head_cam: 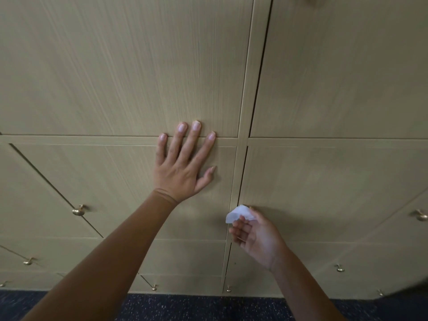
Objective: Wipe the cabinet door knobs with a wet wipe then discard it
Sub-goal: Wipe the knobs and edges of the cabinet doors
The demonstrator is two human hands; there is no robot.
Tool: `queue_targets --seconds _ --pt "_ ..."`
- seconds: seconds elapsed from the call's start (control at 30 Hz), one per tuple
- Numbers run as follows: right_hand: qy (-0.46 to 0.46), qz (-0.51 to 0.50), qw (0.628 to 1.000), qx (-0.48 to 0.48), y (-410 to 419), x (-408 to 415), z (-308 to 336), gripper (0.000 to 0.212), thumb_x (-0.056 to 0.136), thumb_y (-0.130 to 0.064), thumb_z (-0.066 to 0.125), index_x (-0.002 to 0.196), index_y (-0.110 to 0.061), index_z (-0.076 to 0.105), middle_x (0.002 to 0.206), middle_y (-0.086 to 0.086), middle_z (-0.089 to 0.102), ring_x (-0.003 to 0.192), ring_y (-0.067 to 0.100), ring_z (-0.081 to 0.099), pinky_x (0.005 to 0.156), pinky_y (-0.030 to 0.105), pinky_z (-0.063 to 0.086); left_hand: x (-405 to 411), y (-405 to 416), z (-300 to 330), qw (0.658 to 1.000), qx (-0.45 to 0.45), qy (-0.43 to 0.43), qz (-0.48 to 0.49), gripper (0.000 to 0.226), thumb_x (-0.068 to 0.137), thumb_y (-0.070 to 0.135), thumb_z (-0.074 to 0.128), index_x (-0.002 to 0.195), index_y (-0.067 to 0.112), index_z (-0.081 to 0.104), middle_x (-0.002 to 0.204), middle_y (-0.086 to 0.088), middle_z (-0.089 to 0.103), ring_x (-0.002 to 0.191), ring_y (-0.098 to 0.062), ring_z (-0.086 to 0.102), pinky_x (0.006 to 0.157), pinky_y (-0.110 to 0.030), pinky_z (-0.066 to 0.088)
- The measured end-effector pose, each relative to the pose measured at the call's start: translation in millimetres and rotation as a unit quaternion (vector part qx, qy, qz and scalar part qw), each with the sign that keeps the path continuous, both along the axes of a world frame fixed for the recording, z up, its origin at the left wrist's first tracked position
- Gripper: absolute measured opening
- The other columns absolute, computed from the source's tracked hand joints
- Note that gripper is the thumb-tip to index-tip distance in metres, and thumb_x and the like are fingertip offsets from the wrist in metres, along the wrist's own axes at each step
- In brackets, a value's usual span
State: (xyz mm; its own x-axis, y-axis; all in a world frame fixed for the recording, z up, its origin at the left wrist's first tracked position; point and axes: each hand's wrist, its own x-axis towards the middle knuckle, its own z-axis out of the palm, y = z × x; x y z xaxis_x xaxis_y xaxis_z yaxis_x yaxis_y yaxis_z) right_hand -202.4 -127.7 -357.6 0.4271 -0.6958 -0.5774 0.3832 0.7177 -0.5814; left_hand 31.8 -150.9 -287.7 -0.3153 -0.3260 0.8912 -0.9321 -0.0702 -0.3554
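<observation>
1. Facing me, the wood-grain cabinet doors [129, 66] fill the view above dark speckled carpet [185, 308].
2. My left hand [183, 169] presses flat on one door, fingers spread.
3. My right hand [257, 237] pinches the white wet wipe [238, 213] at the door gap.
4. Brass knobs [79, 210] sit lower down.

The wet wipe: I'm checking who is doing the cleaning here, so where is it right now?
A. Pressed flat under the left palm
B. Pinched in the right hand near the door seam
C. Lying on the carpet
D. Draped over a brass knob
B: the white wet wipe is pinched in the fingers of the right hand beside the vertical door seam, while the left hand lies flat and bare on the cabinet door.
</observation>
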Motion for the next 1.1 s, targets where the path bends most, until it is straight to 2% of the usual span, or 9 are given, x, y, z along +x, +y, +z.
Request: queue_targets --seconds 0.13,0.23,0.33,0.53,0.6,0.67,0.77,0.9,1.1 --pt "-0.021 -0.028 0.999 0.038 -6 5 3 0.033 0.098 -0.031 0.043 0.087 -0.003 0.056 0.071 0.011 0.065 0.063 0.027 0.067 0.067 0.036 0.048 0 1 0 1.0 0.004 0.001 0.001 0.08 0.094 0.058 0.043 0.163 0.024 0.02 0.172 -0.007 0.0 0.159 -0.027 0.001 0.124 -0.051 0.007" --pt "0.144 -0.018 0.989 -0.033 -14 11 2 0.032 0.099 -0.025 0.04 0.085 -0.003 0.058 0.063 0.008 0.06 0.056 0.026 0.064 0.06 0.032 0.045 0 0 0 1.0 0.005 -0.001 0.001 0.081 0.094 0.059 0.043 0.163 0.023 0.019 0.172 -0.007 -0.001 0.159 -0.027 0.0 0.124 -0.051 0.008" --pt "0.347 0.037 0.921 -0.172 -17 16 9 0.032 0.1 -0.022 0.033 0.075 -0.012 0.051 0.066 0.008 0.051 0.05 0.024 0.059 0.061 0.032 0.046 1 0 0 1.0 0.001 -0.003 0.001 0.081 0.094 0.059 0.044 0.163 0.023 0.019 0.172 -0.007 -0.001 0.159 -0.027 0.0 0.125 -0.051 0.006" --pt "0.543 0.1 0.778 -0.3 -10 20 5 0.019 0.102 -0.023 0.04 0.097 -0.012 0.055 0.093 0.008 0.057 0.094 0.029 0.059 0.073 0.024 0.037 1 -1 -1 1.0 0.001 -0.004 0.006 0.082 0.094 0.059 0.044 0.163 0.024 0.018 0.172 -0.007 -0.001 0.159 -0.027 -0.001 0.125 -0.05 0.003" --pt "0.486 0.069 0.826 -0.277 -8 20 7 0.02 0.099 -0.009 0.039 0.092 -0.008 0.058 0.098 0.008 0.064 0.1 0.027 0.061 0.073 0.023 0.038 0 -1 -2 1.0 -0.001 -0.004 0.005 0.082 0.094 0.059 0.043 0.163 0.024 0.017 0.172 -0.007 -0.002 0.159 -0.027 -0.001 0.126 -0.05 0.002" --pt "0.348 0.016 0.919 -0.183 -15 20 7 0.029 0.099 -0.011 0.038 0.075 -0.01 0.054 0.08 0.003 0.063 0.069 0.022 0.056 0.063 0.026 0.039 0 -1 -1 1.0 -0.002 -0.006 0.005 0.081 0.094 0.059 0.043 0.163 0.024 0.017 0.172 -0.007 -0.002 0.159 -0.027 -0.001 0.126 -0.049 0.001" --pt "0.133 -0.002 0.99 -0.042 -24 9 2 0.026 0.094 -0.011 0.041 0.069 -0.013 0.048 0.052 -0.003 0.035 0.047 0.014 0.032 0.054 0.028 0.032 0 -1 -1 1.0 -0.003 -0.004 0.004 0.081 0.094 0.058 0.043 0.163 0.024 0.019 0.172 -0.007 -0.001 0.159 -0.027 -0.001 0.126 -0.049 0.001" --pt "-0.065 -0.035 0.994 0.075 -26 0 -5 0.022 0.088 -0.012 0.049 0.068 -0.015 0.04 0.054 -0.001 0.032 0.045 0.015 0.032 0.059 0.031 0.035 0 -1 -1 1.0 -0.009 -0.004 0.006 0.08 0.094 0.058 0.042 0.163 0.023 0.02 0.172 -0.007 0.001 0.159 -0.027 0.001 0.126 -0.049 0.002" --pt "0.116 0.025 0.993 -0.021 -26 6 3 0.02 0.093 -0.01 0.043 0.075 -0.018 0.045 0.05 -0.004 0.032 0.041 0.012 0.031 0.052 0.025 0.035 0 -1 -1 1.0 -0.009 -0.006 0.004 0.081 0.093 0.058 0.044 0.162 0.023 0.02 0.172 -0.007 0.001 0.159 -0.027 0.001 0.126 -0.049 0.002"
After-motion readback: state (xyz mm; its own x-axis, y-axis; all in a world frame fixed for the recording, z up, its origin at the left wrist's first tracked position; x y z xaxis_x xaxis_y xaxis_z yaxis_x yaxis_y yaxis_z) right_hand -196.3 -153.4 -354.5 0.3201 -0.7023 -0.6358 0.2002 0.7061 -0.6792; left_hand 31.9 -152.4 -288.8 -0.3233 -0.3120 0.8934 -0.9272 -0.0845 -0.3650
